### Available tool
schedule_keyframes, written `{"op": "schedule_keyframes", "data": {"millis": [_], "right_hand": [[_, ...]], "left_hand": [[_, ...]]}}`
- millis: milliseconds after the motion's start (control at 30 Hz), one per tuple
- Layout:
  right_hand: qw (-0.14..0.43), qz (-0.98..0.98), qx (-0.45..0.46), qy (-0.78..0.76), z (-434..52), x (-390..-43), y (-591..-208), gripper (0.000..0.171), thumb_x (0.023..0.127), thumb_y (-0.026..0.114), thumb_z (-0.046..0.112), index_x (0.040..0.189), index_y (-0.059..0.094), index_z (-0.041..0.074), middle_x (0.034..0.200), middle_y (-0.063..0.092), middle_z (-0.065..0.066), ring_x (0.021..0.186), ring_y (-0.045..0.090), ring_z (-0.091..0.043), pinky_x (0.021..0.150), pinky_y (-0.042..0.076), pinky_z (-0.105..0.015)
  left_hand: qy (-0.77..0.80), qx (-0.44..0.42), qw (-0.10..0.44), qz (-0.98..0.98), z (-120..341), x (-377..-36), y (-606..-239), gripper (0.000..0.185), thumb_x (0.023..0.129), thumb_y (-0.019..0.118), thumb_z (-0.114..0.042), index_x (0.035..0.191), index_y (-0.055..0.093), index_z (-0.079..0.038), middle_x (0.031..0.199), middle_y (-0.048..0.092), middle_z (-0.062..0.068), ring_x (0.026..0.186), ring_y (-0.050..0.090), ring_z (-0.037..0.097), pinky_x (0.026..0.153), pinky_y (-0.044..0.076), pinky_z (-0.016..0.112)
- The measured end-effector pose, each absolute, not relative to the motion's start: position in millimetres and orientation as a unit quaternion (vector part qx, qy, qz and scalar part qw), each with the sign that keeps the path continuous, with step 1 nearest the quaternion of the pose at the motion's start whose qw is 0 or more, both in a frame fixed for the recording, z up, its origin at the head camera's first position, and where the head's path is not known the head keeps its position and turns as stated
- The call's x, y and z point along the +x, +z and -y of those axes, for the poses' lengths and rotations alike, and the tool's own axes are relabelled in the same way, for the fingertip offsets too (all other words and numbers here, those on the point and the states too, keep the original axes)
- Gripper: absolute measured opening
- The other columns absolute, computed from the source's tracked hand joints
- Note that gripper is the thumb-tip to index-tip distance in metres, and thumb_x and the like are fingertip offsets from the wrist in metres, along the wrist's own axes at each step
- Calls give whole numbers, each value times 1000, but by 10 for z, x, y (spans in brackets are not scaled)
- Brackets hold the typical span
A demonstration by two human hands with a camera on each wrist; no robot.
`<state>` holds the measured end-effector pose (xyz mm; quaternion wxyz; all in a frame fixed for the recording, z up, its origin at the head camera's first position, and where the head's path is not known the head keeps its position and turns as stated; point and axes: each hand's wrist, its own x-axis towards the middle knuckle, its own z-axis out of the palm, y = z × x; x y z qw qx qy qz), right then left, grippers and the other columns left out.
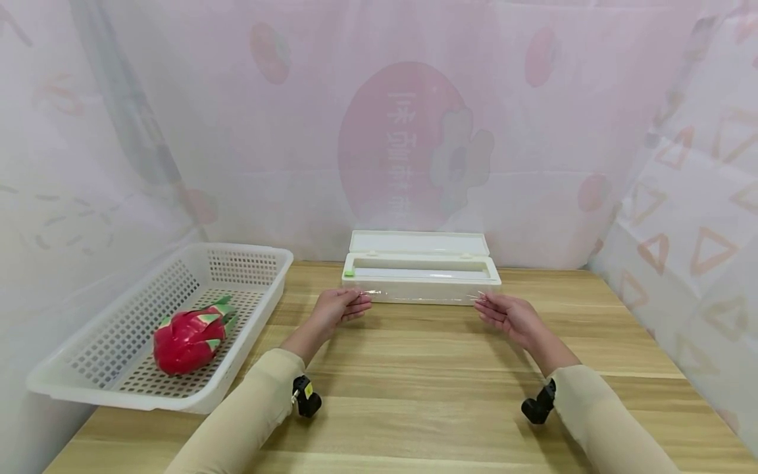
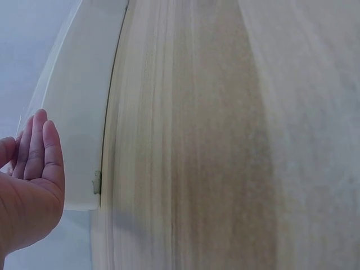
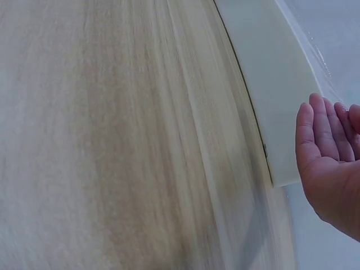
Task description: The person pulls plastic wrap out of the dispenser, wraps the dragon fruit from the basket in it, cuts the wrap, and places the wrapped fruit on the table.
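Note:
A white cling film dispenser box [image 1: 422, 280] stands at the back of the wooden table, its lid [image 1: 419, 243] raised. Clear cling film [image 1: 414, 298] stretches in front of it, its near edge running between the two hands. My left hand [image 1: 340, 308] pinches the film's left corner between thumb and fingers, by the box's left end. At the right end, my right hand [image 1: 509, 317] pinches the other corner. Both wrist views show the palm turned up beside the box front, with the film's shiny edge [image 3: 322, 59] visible near the right fingertips. Inside the box a white roll is partly visible.
On the left sits a white perforated plastic basket [image 1: 269, 299] holding a red dragon fruit [image 1: 186, 342] with green-tipped scales. A small green piece [image 1: 349, 272] is on the box's left rim. Printed cloth [image 1: 284, 145] hangs behind the table and along both sides.

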<state>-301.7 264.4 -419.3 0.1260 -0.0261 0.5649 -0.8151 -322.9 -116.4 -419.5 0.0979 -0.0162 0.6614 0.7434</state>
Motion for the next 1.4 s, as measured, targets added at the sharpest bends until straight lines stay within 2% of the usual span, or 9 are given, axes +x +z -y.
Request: {"op": "schedule_keyframes", "data": {"millis": [300,567,867,1400], "right_hand": [[119,-548,-18,-828,-2626,-2990,-4152,25,104,46,9,99,70,4,101,72,-11,99,68,-18,91,50,-33],[112,-538,-21,-835,-2622,-2951,-4094,25,104,45,9,110,67,-2,100,72,-11,99,68,-18,91,51,-33],[105,-531,-34,-840,-2609,-2892,-4027,26,103,47,10,103,72,3,100,72,-10,99,68,-18,90,51,-32],[118,-521,-60,-843,-2618,-2748,-3922,26,103,46,9,103,72,4,103,71,-10,101,67,-18,91,50,-31]], "left_hand": [[746,-8,91,-659,1180,-3199,-4166,37,102,52,-15,127,55,12,111,68,19,100,68,23,92,50,39],[755,-2,88,-650,1197,-3171,-4136,38,101,54,-14,127,54,13,111,68,18,99,68,22,89,52,36],[761,-2,82,-644,1193,-3129,-4080,36,101,53,-13,125,55,13,111,68,20,96,69,21,87,53,35],[765,14,67,-640,1190,-2976,-3973,32,102,51,-11,121,58,13,109,69,19,95,69,20,84,54,33]]}}
